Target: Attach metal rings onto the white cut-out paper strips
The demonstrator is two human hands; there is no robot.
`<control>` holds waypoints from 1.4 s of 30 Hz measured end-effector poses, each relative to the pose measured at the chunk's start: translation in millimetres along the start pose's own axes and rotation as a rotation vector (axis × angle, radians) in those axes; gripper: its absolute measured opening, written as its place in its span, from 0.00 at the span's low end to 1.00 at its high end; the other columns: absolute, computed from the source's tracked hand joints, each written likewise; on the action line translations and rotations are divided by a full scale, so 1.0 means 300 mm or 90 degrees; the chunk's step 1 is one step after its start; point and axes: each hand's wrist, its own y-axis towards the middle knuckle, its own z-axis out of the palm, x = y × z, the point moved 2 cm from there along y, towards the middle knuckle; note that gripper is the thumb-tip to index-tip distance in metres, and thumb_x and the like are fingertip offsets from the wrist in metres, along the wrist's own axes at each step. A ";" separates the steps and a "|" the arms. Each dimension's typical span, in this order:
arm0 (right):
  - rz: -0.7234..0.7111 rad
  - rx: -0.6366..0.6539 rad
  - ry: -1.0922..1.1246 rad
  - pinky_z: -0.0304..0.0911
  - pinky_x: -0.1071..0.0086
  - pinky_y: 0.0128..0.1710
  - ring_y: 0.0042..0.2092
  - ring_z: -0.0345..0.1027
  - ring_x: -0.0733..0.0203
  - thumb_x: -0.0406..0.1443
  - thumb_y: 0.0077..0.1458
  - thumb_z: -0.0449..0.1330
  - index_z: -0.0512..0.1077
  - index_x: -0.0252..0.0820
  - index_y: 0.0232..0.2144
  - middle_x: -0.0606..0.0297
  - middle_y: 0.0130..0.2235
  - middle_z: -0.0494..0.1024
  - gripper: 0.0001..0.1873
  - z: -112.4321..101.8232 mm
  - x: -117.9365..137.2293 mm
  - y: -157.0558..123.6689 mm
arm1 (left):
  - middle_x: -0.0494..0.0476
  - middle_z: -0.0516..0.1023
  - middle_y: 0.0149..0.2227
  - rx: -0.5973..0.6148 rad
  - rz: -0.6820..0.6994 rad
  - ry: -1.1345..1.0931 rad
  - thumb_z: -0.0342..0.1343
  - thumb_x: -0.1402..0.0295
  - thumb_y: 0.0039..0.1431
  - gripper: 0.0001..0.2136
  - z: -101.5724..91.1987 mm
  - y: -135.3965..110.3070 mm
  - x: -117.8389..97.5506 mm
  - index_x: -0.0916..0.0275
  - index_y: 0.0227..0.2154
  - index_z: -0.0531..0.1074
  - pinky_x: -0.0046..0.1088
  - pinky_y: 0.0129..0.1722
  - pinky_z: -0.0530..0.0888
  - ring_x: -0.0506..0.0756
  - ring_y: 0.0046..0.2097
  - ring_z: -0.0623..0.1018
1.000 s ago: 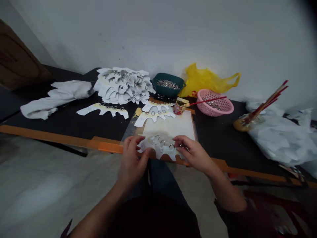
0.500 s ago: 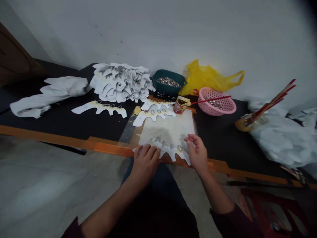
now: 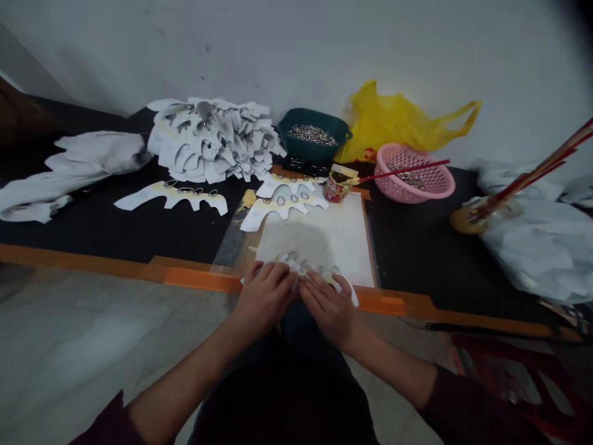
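A: Where is the strip (image 3: 296,267)?

B: At the near edge of the tabletop (image 3: 412,253), six o'clock on the white sheet (image 3: 354,244), twelve being wallward. The hands cover most of it; the rings (image 3: 304,266) and the four o'clock tip show.

A: Grip?

B: Left hand (image 3: 266,296): fingers together, bent over the strip. Right hand (image 3: 328,309): fingers flatter, pointing to ten o'clock, one set apart. The fingertips meet or nearly meet. Thumbs are largely hidden; whether either hand pinches, I cannot tell.

A: Handling?

B: Judged light, thin and soft, liable to crease; the narrow points look weakest, and the rings may shift. Best held by the plain ends, off the rings.

A: Surroundings, from the strip?

B: Two more strips (image 3: 273,209) near twelve, a lone one (image 3: 157,195) at ten, the pile (image 3: 217,139) at eleven. Tub (image 3: 310,152) of metal pieces at twelve; basket (image 3: 407,193) between one and two.

A: Obstructions?

B: The cup (image 3: 334,191), toward one, stands at the sheet's far end; its red stick (image 3: 403,170) juts across the basket and could be knocked.
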 end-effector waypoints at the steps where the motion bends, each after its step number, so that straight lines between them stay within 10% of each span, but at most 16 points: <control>1: 0.007 0.011 0.017 0.38 0.56 0.56 0.57 0.58 0.58 0.28 0.59 0.47 0.60 0.45 0.53 0.62 0.52 0.71 0.20 -0.005 -0.007 0.000 | 0.59 0.72 0.41 -0.002 -0.004 -0.001 0.50 0.65 0.57 0.11 -0.001 0.001 0.001 0.59 0.42 0.69 0.42 0.47 0.59 0.59 0.44 0.69; 10: 0.339 -0.203 0.135 0.49 0.54 0.53 0.55 0.56 0.53 0.32 0.57 0.49 0.65 0.45 0.44 0.60 0.46 0.72 0.13 -0.150 -0.128 -0.062 | 0.61 0.71 0.39 0.009 0.025 0.047 0.48 0.70 0.57 0.07 -0.015 0.058 -0.028 0.63 0.30 0.70 0.43 0.46 0.59 0.60 0.44 0.69; 16: 0.398 -0.123 0.092 0.55 0.56 0.45 0.46 0.59 0.51 0.34 0.53 0.53 0.66 0.42 0.44 0.57 0.43 0.70 0.14 -0.110 -0.134 -0.099 | 0.64 0.71 0.40 0.013 -0.034 0.068 0.49 0.71 0.56 0.08 -0.025 0.171 -0.057 0.64 0.38 0.68 0.41 0.44 0.61 0.61 0.43 0.69; 28: 0.337 -0.261 0.076 0.55 0.55 0.47 0.47 0.58 0.53 0.34 0.55 0.52 0.69 0.45 0.39 0.58 0.44 0.65 0.10 -0.121 -0.140 -0.101 | 0.56 0.74 0.28 0.234 -0.011 -0.075 0.50 0.73 0.49 0.04 0.021 0.326 -0.084 0.63 0.27 0.70 0.29 0.30 0.67 0.55 0.31 0.73; 33: 0.355 -0.240 0.116 0.56 0.57 0.48 0.46 0.58 0.54 0.33 0.53 0.55 0.70 0.43 0.38 0.58 0.42 0.65 0.09 -0.117 -0.131 -0.087 | 0.61 0.72 0.38 0.234 0.032 -0.094 0.53 0.75 0.46 0.09 0.033 0.300 -0.102 0.64 0.33 0.69 0.32 0.40 0.67 0.57 0.41 0.72; 42: 0.346 -0.269 0.148 0.58 0.57 0.46 0.46 0.59 0.55 0.34 0.52 0.56 0.72 0.45 0.34 0.59 0.42 0.66 0.07 -0.122 -0.127 -0.075 | 0.52 0.70 0.27 0.191 -0.022 -0.203 0.51 0.75 0.46 0.04 -0.011 0.306 -0.114 0.62 0.27 0.67 0.28 0.31 0.66 0.52 0.31 0.70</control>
